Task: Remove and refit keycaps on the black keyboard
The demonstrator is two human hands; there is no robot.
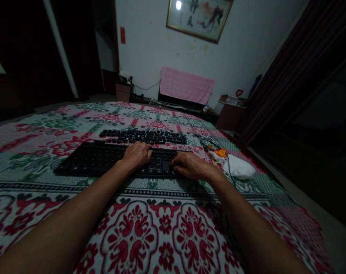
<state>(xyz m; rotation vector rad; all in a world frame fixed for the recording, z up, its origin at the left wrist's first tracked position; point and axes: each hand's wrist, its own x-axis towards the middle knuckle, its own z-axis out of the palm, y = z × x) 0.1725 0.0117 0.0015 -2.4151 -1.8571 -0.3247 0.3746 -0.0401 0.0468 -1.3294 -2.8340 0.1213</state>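
A black keyboard (97,156) with many of its keycaps off lies on the patterned bedspread. My left hand (137,154) rests across its middle, fingers bent at the far edge, holding the board. Over the number pad at the right end, my right hand (187,163) has its fingers pinched together. Whatever may be between those fingertips is hidden. A few keycaps sit on the board near the right hand. Just beyond the keyboard, loose black keycaps (144,136) are laid out in rows on the cloth.
To the right lie a white bag (239,167), an orange item (220,152) and a dark cable (209,142). The floral bedspread (161,232) covers the whole surface. Beyond it stand a pink cloth over a screen (187,85) and a small cabinet (230,114).
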